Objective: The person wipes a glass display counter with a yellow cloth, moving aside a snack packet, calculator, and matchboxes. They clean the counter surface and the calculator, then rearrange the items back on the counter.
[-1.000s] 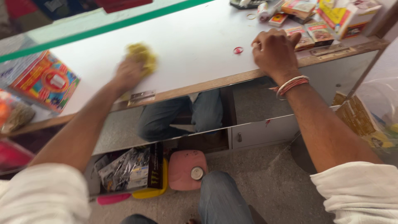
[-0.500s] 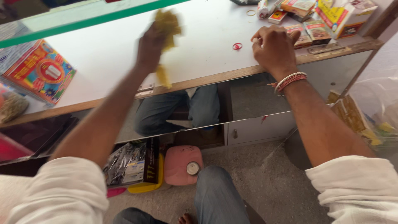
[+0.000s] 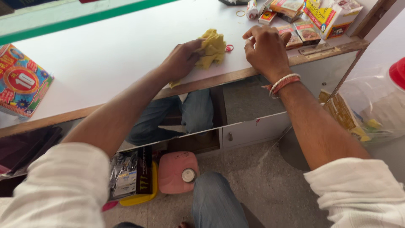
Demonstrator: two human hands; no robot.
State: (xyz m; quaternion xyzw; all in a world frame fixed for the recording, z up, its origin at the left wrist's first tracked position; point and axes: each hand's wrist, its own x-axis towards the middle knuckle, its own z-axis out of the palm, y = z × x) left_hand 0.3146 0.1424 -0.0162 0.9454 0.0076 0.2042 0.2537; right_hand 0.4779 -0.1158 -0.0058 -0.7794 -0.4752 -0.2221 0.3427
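Evidently wiping, the left hand (image 3: 182, 59) grips a bunched yellow cloth (image 3: 211, 47) pressed on the white worktop (image 3: 105, 59) near its front edge, while the right hand (image 3: 265, 48) rests loosely curled, empty, just right; flat, overlapping strokes would probably clean best

Bare white countertop (image 3: 105, 59) is lying open across the frame's middle and left. Small colourful cardboard boxes (image 3: 312, 17) are crowding the upper right corner, and a bright printed packet (image 3: 21, 84) is blocking the left edge.

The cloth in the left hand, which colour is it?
The cloth is yellow, seen best in the head view, held by the left hand.
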